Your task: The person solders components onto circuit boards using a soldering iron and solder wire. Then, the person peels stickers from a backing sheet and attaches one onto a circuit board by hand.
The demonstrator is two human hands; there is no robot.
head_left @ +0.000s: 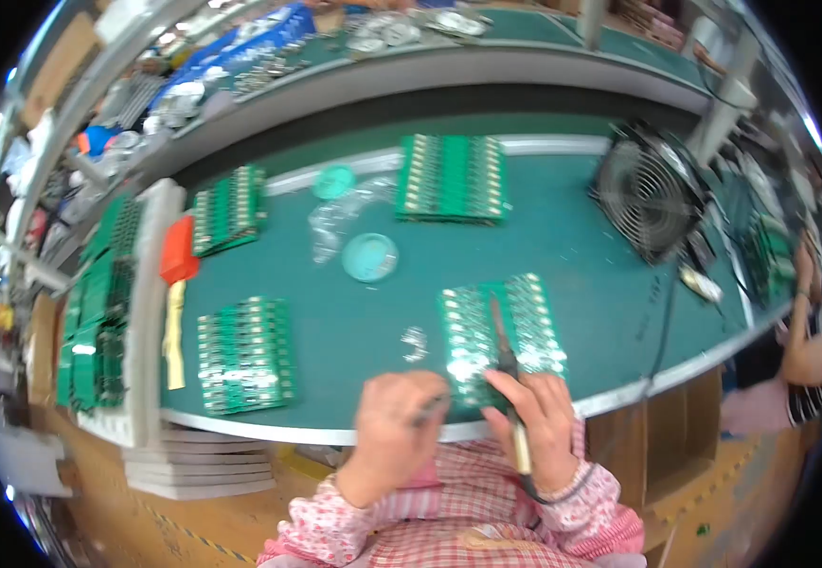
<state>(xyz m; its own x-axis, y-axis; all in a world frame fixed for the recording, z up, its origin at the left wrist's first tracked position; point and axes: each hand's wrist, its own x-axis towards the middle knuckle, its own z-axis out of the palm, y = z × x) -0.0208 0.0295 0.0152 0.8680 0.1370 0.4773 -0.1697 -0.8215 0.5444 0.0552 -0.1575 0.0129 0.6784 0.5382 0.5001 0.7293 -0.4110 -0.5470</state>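
Note:
My right hand (539, 431) is closed around a soldering iron (508, 360), its tip pointing away from me over a green circuit board panel (458, 327) near the table's front edge. Rows of small pale parts line that panel. Left of it, at the edge, my left hand (397, 426) is closed, with something dark and thin at its fingers that I cannot make out. A few small shiny pieces (415, 345) lie just beyond this hand. Further left rests another circuit board panel (245, 358).
A stack of panels (452, 180) stands at the back, another (229, 210) at back left. A fan (651, 194) stands at back right. Round turquoise dishes, a clear plastic bag (335, 227) and a red box (179, 251) lie about. A person (804, 360) sits at the right.

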